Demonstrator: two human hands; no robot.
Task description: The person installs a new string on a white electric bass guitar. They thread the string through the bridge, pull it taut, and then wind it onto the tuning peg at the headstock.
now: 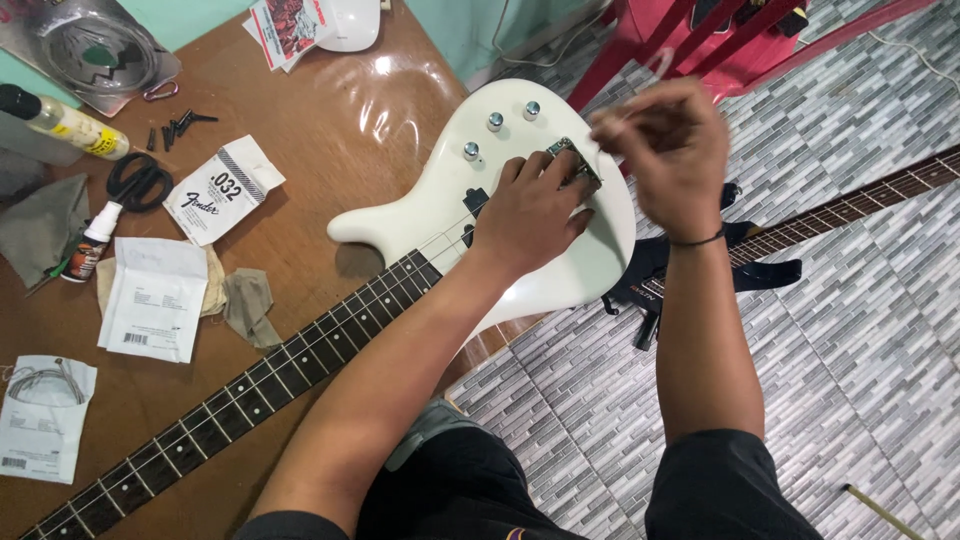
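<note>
A white electric guitar [430, 190] lies on a brown table [330, 110], its dark fretted neck [250, 385] running toward the lower left. My left hand [530, 215] rests on the guitar body, fingers bent down onto the metal bridge [572, 160] and the strings beside it. My right hand [665, 140] hovers just above the bridge's far end and is blurred by motion. Its fingertips are pinched together, and whatever they pinch is too thin to make out. Three metal knobs [495, 122] sit on the body beyond my left hand.
White string packets [222, 190] [150, 300], black scissors [138, 182], small bottles [65, 122], black screws [178, 126] and grey cloths [245, 305] lie on the table's left part. On the tiled floor at the right are another guitar's neck [850, 205] and a red plastic chair [690, 40].
</note>
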